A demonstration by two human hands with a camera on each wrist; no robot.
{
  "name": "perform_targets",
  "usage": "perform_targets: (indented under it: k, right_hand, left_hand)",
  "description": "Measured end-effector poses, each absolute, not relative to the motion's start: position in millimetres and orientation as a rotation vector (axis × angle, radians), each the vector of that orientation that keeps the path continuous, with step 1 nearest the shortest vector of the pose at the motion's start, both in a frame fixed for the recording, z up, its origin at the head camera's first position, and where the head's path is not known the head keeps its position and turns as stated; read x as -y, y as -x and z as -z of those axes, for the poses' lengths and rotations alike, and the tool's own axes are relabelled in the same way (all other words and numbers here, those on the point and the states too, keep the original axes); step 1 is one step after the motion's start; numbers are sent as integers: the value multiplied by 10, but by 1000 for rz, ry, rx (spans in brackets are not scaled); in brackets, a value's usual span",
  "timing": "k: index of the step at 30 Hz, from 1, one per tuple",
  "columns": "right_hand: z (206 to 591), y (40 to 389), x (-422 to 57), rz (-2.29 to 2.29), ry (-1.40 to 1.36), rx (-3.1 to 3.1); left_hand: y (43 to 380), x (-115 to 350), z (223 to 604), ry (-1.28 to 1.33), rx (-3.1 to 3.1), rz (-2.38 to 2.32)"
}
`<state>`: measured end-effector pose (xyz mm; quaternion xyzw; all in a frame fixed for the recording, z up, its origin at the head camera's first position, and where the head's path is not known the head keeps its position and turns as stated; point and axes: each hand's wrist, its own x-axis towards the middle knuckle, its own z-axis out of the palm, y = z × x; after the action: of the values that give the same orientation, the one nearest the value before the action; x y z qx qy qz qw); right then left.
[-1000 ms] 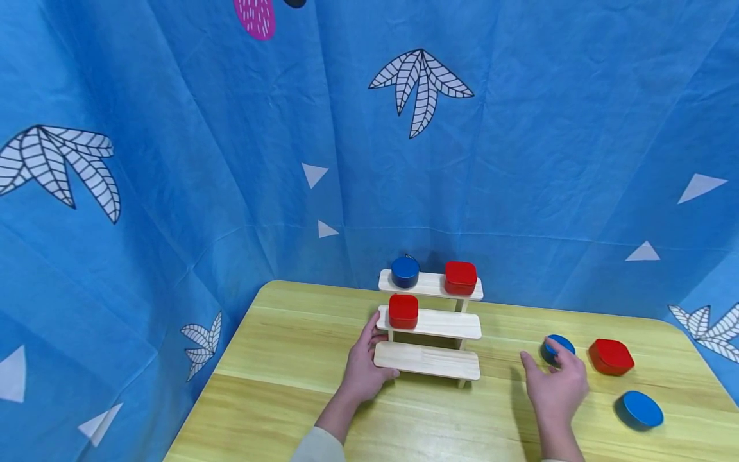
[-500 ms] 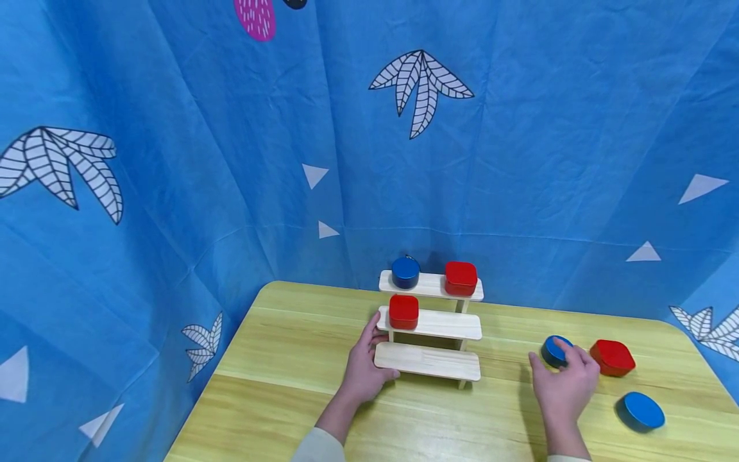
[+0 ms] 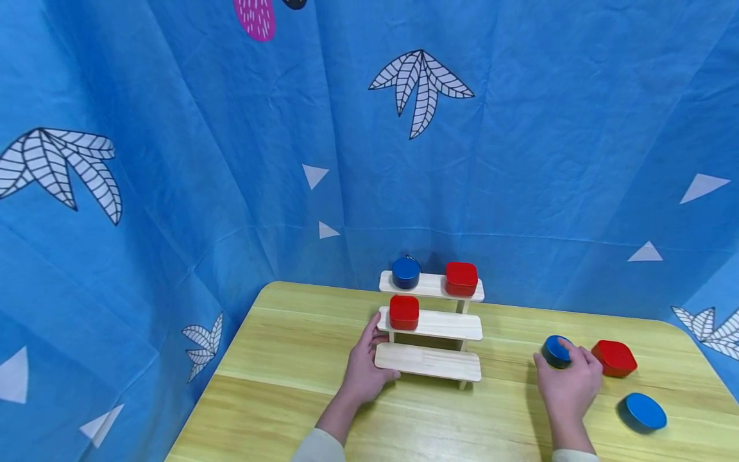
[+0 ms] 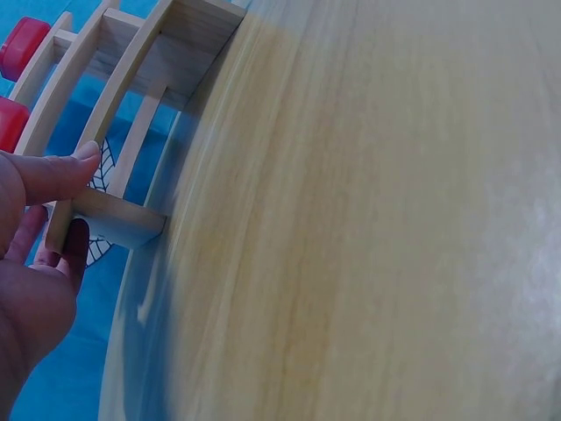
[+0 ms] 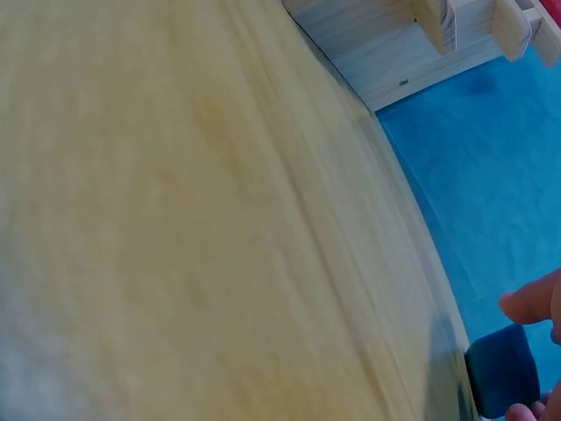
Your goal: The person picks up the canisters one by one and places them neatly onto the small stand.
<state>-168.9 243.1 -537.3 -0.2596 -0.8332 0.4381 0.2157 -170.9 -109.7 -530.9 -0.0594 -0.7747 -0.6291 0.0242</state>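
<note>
My left hand (image 3: 365,374) grips the left end of a three-tier wooden display shelf (image 3: 430,360), thumb on the lowest board in the left wrist view. A blue round tin (image 3: 405,273) and a red square tin (image 3: 461,278) stand on the top tier. Another red square tin (image 3: 404,312) sits at the left of the middle tier. At the right, my right hand (image 3: 570,385) is spread around a blue round tin (image 3: 555,352) on the table. In the right wrist view, the thumb (image 5: 530,300) stands slightly apart from that tin (image 5: 503,373); other fingertips are at its opposite side, contact unclear.
Right of my right hand, a red square tin (image 3: 614,359) and a second loose blue round tin (image 3: 642,412) lie on the wooden table (image 3: 277,359). A blue patterned curtain (image 3: 519,160) hangs behind the table and along its left side.
My right hand has shifted a little to the right, and its thumb and fingers have come closer around the blue round tin. The left hand stays on the shelf.
</note>
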Motion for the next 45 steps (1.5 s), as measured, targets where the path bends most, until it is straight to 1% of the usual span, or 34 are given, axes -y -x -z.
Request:
perform_targets:
  k: [31, 45]
  right_hand:
    - [5496, 1839, -2601, -1079, 670, 2419]
    - [5414, 1793, -2493, -1147, 655, 2385]
  left_hand:
    - [1713, 1099, 5309, 192, 2393, 1953]
    - [1709, 1101, 5307, 193, 2400, 1946]
